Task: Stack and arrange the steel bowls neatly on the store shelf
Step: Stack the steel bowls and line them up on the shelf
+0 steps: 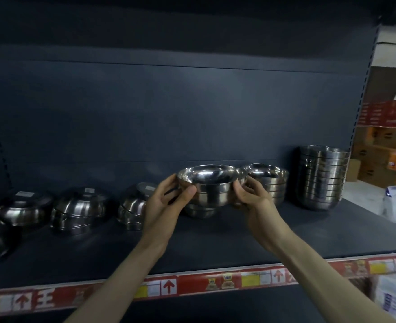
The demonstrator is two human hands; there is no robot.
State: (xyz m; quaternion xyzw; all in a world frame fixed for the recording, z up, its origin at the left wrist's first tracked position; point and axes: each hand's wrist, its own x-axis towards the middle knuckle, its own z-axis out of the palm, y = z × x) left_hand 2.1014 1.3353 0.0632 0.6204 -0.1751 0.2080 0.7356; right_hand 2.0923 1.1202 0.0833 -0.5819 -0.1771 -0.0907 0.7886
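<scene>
Shiny round steel bowl (212, 183) held upright, left hand (166, 201) and right hand (250, 194) curled round its sides, just over a low stack (200, 210) on the dark shelf (215, 241). Short stack (271, 183) and tall stack (321, 178) stand neatly to the right. Upside-down bowls (78, 210) at left likely still need stacking.

Dark shelf (215, 243) with steel bowl stacks (321, 178)

Silver steel bowls (212, 183), dark grey shelf (239, 236) — red-and-yellow price strip (215, 282), orange cartons (388, 138)
</scene>
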